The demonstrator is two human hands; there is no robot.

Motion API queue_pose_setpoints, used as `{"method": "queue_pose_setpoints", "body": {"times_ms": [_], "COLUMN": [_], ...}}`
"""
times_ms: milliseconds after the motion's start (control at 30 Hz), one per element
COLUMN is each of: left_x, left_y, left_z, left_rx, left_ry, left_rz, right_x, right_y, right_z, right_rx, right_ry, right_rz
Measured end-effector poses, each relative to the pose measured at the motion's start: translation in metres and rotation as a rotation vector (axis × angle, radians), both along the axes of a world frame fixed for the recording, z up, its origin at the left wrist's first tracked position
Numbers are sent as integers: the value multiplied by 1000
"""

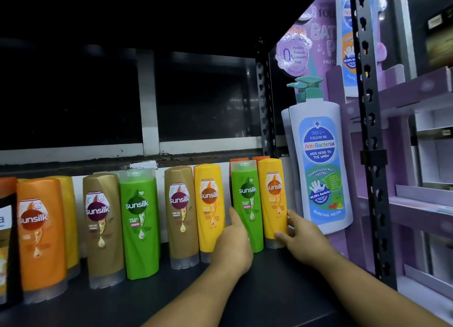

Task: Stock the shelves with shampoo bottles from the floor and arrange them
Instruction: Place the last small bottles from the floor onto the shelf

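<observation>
Dark metal shelf [269, 282], dim back wall, purple display card off to the side.

Right hand [304, 238]: thumb on the front, fingers round the far flank of the end yellow bottle [273, 194], pinching it low.

Left hand [232, 246]: index finger straight up the near flank of the green bottle [248, 199]. Thumb hidden, so its grip is unclear.

Both bottles stand upright, touching.

Beyond the right hand: tall white pump bottle [318, 160].

Beyond the left hand: more shampoo in a row.

Likely handling: full, stiff plastic, glossy and slippery, top-heavy on the narrow caps. Best held at mid-body.
</observation>
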State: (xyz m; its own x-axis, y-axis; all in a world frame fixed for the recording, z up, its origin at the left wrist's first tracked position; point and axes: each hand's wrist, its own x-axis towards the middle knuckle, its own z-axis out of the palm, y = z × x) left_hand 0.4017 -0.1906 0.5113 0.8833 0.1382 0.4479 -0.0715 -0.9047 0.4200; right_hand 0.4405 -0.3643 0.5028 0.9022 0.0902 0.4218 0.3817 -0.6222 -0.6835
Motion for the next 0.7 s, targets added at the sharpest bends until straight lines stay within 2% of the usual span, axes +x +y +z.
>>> {"method": "queue_pose_setpoints", "body": {"times_ms": [367, 700], "left_x": [3, -1], "left_y": [3, 6], "left_z": [-3, 0], "left_rx": [12, 15], "left_ry": [-47, -35], "left_rz": [9, 1], "right_x": [-2, -1], "right_y": [3, 1], "right_z": [0, 0], "right_rx": [-56, -72], "right_ry": [-39, 5], "right_rz": [-9, -2]}}
